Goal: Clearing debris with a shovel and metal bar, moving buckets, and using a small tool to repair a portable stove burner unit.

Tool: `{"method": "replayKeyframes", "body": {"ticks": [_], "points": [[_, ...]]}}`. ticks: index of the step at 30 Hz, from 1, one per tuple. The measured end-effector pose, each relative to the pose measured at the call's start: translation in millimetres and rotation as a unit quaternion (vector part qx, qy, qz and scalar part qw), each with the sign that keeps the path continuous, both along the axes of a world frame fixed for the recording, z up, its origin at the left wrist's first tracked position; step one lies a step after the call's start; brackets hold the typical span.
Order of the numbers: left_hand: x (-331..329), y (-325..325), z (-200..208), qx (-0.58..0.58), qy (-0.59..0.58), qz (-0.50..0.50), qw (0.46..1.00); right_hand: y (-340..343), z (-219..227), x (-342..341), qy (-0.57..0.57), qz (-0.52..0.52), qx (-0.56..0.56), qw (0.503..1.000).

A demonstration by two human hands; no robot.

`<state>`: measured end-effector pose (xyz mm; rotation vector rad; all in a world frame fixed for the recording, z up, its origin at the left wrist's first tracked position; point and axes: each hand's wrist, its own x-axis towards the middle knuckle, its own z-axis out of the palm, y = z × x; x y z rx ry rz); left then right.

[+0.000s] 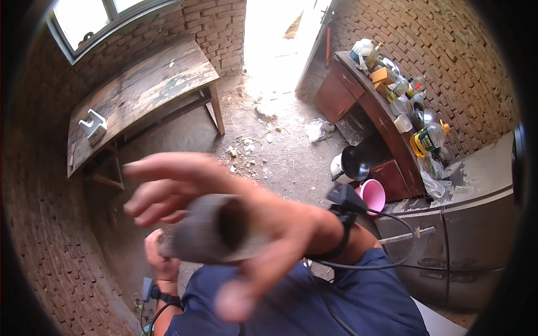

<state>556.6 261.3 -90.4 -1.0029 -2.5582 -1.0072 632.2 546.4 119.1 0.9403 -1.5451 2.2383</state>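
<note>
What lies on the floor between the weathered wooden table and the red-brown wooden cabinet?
In the head view, scattered pale debris and a crumpled clear plastic bag lie there.

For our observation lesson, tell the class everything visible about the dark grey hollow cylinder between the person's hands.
The dark grey hollow cylinder looks matte and thick, its material blurred beyond telling. It lies roughly sideways, its round, dark brown opening facing right. A narrower grey part at its left end appears gripped by the left hand. The right hand spreads behind and around it; whether they touch is unclear.
</note>
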Motion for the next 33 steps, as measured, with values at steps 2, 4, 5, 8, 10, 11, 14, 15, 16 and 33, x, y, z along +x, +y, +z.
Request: {"method": "replayKeyframes", "body": {"ticks": [2, 4, 5, 8, 10, 11, 14, 15, 16, 33], "points": [[-13.2, -31.7, -1.6, 0.063, -0.008, 0.080, 0.995, -23.3, 7.7, -8.6, 0.008, -0.059, 0.098, 0.993], [-27.0, -62.3, -2.4, 0.132, -0.032, 0.163, 0.977, -42.4, 9.9, -9.3, 0.033, -0.032, 0.111, 0.993], [-33.3, -87.6, -3.8, 0.165, -0.047, 0.211, 0.962, -47.2, 8.5, -13.8, 0.061, 0.012, 0.136, 0.989], [-47.4, -153.2, -8.6, 0.251, -0.085, 0.309, 0.913, -75.1, 22.9, -12.3, 0.156, 0.084, 0.009, 0.984], [-59.0, -190.8, -10.2, 0.289, -0.100, 0.347, 0.887, -73.6, 45.4, -7.4, 0.116, 0.261, -0.044, 0.957], [-66.1, -209.3, -7.8, 0.301, -0.097, 0.362, 0.877, -72.6, 56.6, -5.2, 0.095, 0.348, -0.071, 0.930], [-72.8, -240.8, -0.8, 0.312, -0.084, 0.378, 0.867, -77.5, 64.3, -0.9, 0.049, 0.512, -0.120, 0.849], [-74.6, -247.4, -0.1, 0.314, -0.081, 0.381, 0.866, -90.4, 58.2, 1.9, 0.058, 0.517, -0.168, 0.837], [-75.7, -252.5, 1.6, 0.314, -0.080, 0.384, 0.865, -100.3, 54.8, 2.9, 0.067, 0.522, -0.216, 0.822], [-100.0, -266.8, 6.2, 0.320, -0.094, 0.374, 0.865, -116.5, 42.6, -1.2, 0.148, 0.434, -0.182, 0.870]]}}
